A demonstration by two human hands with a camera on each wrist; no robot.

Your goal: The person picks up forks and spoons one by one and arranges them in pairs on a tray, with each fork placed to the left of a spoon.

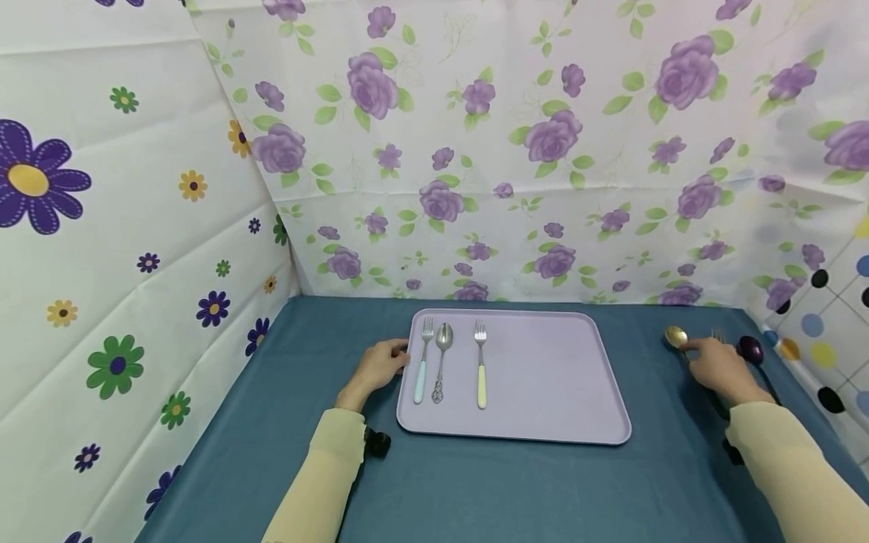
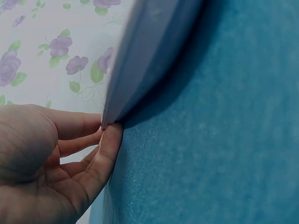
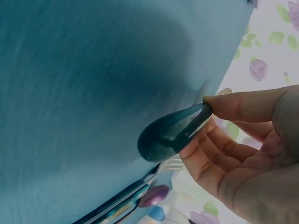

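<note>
My left hand [image 1: 373, 367] pinches the left rim of a pale purple tray [image 1: 543, 369], thumb on one side of the edge and fingers on the other. On the tray lie a fork with a light blue handle [image 1: 420, 381], a silver spoon [image 1: 443, 339] and a fork with a yellow handle [image 1: 482, 385]. Off to the tray's right, my right hand [image 1: 726, 371] holds a spoon with a gold bowl [image 1: 675, 336]. Its dark green handle [image 3: 170, 135] is pinched between thumb and fingers in the right wrist view.
Beside the right hand lie a spoon with a purple bowl [image 1: 750, 348] and another fork [image 1: 717, 335], partly hidden by the hand. A blue-grey cloth [image 1: 509, 490] covers the table. Flowered sheets [image 1: 441, 151] stand at the back and left, with a dotted sheet [image 1: 824, 332] on the right.
</note>
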